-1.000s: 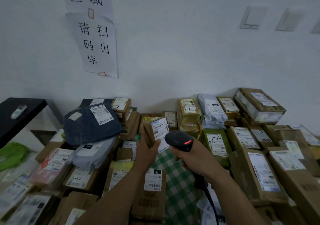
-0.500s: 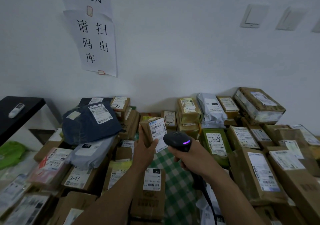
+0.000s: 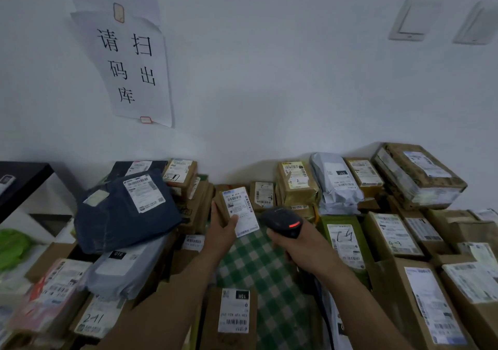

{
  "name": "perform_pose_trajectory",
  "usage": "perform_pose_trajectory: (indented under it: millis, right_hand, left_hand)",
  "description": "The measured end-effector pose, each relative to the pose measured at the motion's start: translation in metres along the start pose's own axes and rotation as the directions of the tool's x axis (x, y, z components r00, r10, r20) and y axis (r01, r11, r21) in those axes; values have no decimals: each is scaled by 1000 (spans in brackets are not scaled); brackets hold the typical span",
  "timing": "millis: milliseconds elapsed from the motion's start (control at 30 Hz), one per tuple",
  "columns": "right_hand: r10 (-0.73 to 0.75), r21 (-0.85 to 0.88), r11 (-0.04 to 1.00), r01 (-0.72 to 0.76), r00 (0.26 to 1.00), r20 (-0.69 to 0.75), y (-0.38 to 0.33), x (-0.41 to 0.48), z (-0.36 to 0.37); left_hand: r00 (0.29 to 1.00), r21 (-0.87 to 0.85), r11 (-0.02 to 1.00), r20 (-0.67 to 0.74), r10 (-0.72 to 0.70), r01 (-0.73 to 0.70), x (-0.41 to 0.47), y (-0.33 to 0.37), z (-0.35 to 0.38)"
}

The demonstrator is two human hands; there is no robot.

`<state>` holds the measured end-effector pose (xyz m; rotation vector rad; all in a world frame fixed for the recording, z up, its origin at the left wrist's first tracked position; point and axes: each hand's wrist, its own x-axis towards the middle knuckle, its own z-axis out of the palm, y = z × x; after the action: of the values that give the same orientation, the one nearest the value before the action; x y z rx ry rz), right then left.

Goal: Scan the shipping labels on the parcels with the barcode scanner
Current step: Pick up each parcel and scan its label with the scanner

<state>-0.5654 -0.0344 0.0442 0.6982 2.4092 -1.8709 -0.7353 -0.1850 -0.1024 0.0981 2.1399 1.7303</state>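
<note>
White wall with paper sign point(image 3: 132, 61) above my hands, parcels heaped either side, my left hand point(image 3: 222, 235) gripping small box point(image 3: 234, 209), label point(image 3: 241, 211) facing me, my right hand point(image 3: 301, 247) gripping barcode scanner point(image 3: 281, 221) just beside it, checked cloth point(image 3: 258, 266) beneath

Small parcel point(image 3: 221, 206), its label point(image 3: 242, 207): print too small & blurred to read. Thumb of left hand point(image 3: 221, 232) covers label's lower corner; other fingers hidden behind the box. Scanner point(image 3: 281, 221): handle is inside right hand point(image 3: 305, 250), front window faces away, not seen. Wall sign point(image 3: 134, 61) cut by top edge. Black table point(image 3: 24, 177) & white device point(image 3: 4, 182) on it cut by left edge. Green checked cloth point(image 3: 258, 266) mostly under parcels.
</note>
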Motion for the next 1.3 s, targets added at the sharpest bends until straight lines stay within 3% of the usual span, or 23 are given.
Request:
perform_pose_trajectory:
  millis: [133,333,600,833,1033,1200,1300]
  right_hand:
    - [36,-53,998,-39,999,-40,7,52,-3]
    - [109,-104,989,-106,994,25,23,109,4]
    - [174,-111,979,-168,984,43,50,144,8]
    - [189,-113,976,-186,982,16,47,147,4]
    - [95,-92,991,-97,995,-27,25,160,-5]
    - [70,-137,988,-77,996,-57,27,171,-11]
    - [84,-152,984,-93,995,-59,35,177,-14]
  left_hand:
    - [998,-56,997,8,-57,58,46,11,0]
    - [990,-129,982,39,-137,141,107,9,2]
    - [984,102,979,-27,-174,176,160,-16,6]
    - [996,286,956,-84,-35,58,153,-33,8]
    - [999,705,708,26,25,-36,138,-28,15]
    - [994,891,441,99,52,-112,168,-27,9]
    - [992,917,384,70,104,-105,180,-32,4]
